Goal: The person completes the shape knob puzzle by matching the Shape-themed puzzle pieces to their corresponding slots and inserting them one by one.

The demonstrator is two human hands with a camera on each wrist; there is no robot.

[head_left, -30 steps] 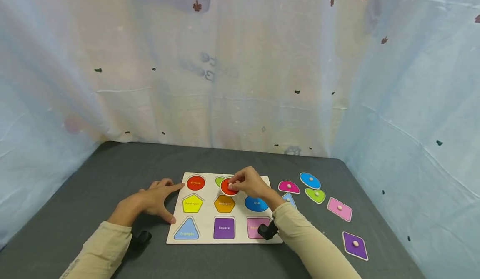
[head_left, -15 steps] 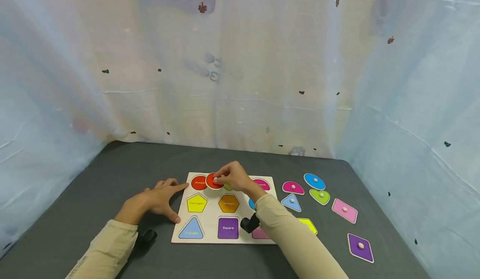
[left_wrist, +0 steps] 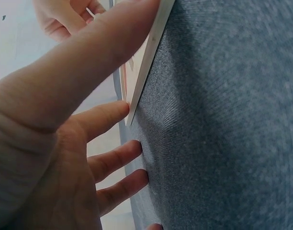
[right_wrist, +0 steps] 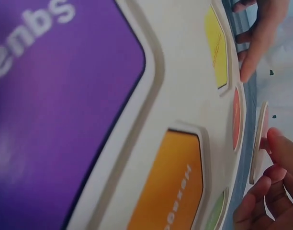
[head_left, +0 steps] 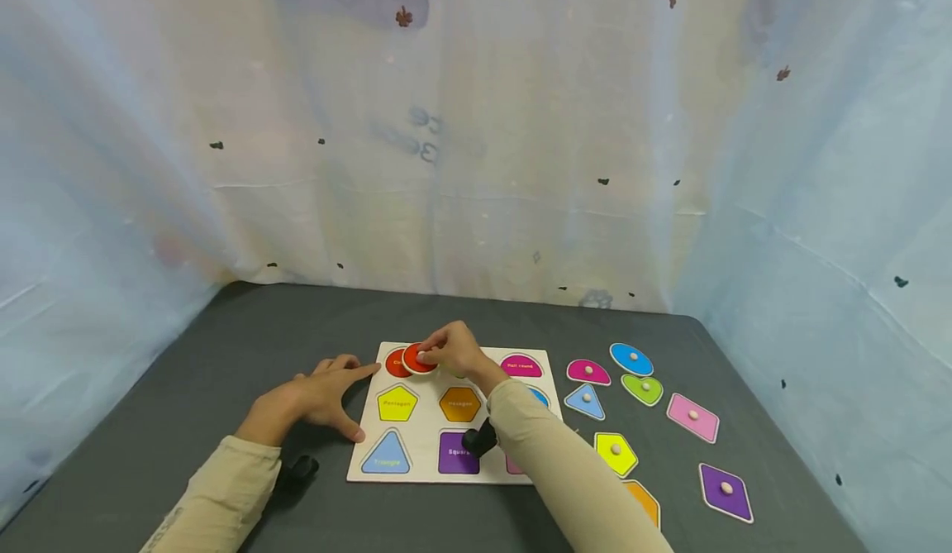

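My right hand (head_left: pixel 455 350) pinches the small knob of a red round piece (head_left: pixel 419 359), held partly over the red circular recess (head_left: pixel 397 363) at the board's back left. In the right wrist view the red piece (right_wrist: pixel 260 139) is lifted above the board, apart from its surface. My left hand (head_left: pixel 320 400) is spread at the left edge of the white shape board (head_left: pixel 424 425); its thumb and index finger touch that edge. The left wrist view shows the left hand (left_wrist: pixel 79 124) with fingers extended against the board's rim (left_wrist: pixel 145 67).
Right of the board lie knobbed pieces: a magenta half round (head_left: pixel 588 372), blue oval (head_left: pixel 631 359), green heart (head_left: pixel 642 389), light blue triangle (head_left: pixel 584 402), pink rectangle (head_left: pixel 692 417), yellow pentagon (head_left: pixel 616 454), orange piece (head_left: pixel 644 503) and purple square (head_left: pixel 726 493). A printed curtain (head_left: pixel 483 140) hangs behind.
My right hand has carried the red piece leftward from over the green recess to the red circular one. The left hand has stayed at the board's edge, and the view has shifted slightly.
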